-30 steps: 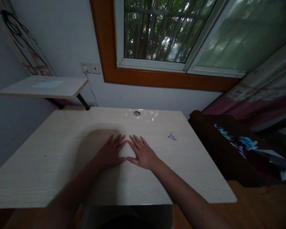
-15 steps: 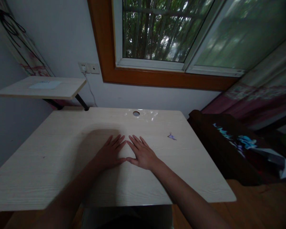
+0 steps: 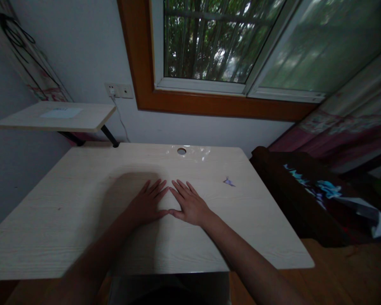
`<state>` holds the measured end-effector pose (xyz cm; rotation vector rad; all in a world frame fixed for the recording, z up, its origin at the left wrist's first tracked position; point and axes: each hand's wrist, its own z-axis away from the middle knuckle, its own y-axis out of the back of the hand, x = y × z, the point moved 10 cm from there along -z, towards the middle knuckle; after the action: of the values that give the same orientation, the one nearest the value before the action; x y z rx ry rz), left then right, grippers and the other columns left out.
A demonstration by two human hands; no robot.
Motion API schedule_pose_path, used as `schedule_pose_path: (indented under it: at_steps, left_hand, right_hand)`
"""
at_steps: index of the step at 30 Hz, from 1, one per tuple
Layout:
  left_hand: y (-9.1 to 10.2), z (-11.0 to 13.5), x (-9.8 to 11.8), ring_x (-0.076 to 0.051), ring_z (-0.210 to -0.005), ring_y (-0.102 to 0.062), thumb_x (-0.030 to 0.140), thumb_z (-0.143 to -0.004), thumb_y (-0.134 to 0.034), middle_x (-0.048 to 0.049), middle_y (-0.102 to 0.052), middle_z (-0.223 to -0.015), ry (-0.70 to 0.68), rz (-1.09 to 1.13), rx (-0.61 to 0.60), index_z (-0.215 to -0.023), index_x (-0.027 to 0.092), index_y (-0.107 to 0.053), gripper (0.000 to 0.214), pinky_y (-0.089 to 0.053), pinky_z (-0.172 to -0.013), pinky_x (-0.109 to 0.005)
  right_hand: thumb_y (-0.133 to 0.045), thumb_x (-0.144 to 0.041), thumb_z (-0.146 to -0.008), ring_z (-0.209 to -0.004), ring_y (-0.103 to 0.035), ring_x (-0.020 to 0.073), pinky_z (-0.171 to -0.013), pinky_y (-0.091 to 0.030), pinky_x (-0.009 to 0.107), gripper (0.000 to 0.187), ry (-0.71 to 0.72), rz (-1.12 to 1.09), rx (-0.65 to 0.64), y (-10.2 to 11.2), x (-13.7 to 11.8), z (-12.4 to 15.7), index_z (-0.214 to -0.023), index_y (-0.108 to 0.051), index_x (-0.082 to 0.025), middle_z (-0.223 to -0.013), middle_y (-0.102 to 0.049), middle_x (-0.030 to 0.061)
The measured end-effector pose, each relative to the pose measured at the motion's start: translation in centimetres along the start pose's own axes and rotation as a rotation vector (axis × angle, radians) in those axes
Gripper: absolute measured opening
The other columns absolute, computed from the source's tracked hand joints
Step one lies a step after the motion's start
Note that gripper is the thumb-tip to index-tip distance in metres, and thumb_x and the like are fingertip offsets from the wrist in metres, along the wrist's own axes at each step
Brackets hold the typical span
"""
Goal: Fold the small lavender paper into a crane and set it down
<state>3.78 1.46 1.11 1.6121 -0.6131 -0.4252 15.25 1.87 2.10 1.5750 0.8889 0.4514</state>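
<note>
Palm down on the pale wood-grain desk [image 3: 241,237], my left hand [image 3: 147,204] has its fingers spread and holds nothing. My right hand [image 3: 190,203] lies flat beside it, fingers apart, with nothing in it. The tips of the thumbs and of the index fingers meet or nearly meet, framing a small patch of desktop. To the right of my right hand lies a small purple thing [image 3: 229,182] with thin pointed ends, too small to make out its kind.
A raised shelf [image 3: 92,120] on black legs bears a white sheet [image 3: 62,112] at the back left. A round cable hole [image 3: 181,151] sits near the desk's rear edge. Right of the desk stands dark wooden furniture [image 3: 279,186] with blue pieces [image 3: 329,189] on it.
</note>
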Motion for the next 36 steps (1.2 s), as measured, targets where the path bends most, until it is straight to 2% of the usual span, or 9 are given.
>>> schedule_pose_path:
  at_steps: [36]
  left_hand:
    - [0.02,0.07,0.00,-0.029,-0.150,-0.018,0.072,-0.089,-0.035,-0.0115,-0.026,-0.161,-0.002,0.003,-0.010,-0.153,0.021,-0.028,0.082,-0.006,-0.121,-0.051]
  right_hand:
    - [-0.052,-0.063,-0.088,-0.150,-0.018,0.0303,-0.121,-0.016,0.055,0.083,0.005,-0.013,0.007,-0.03,0.02,-0.02,-0.154,-0.027,-0.019,-0.161,-0.024,0.0146]
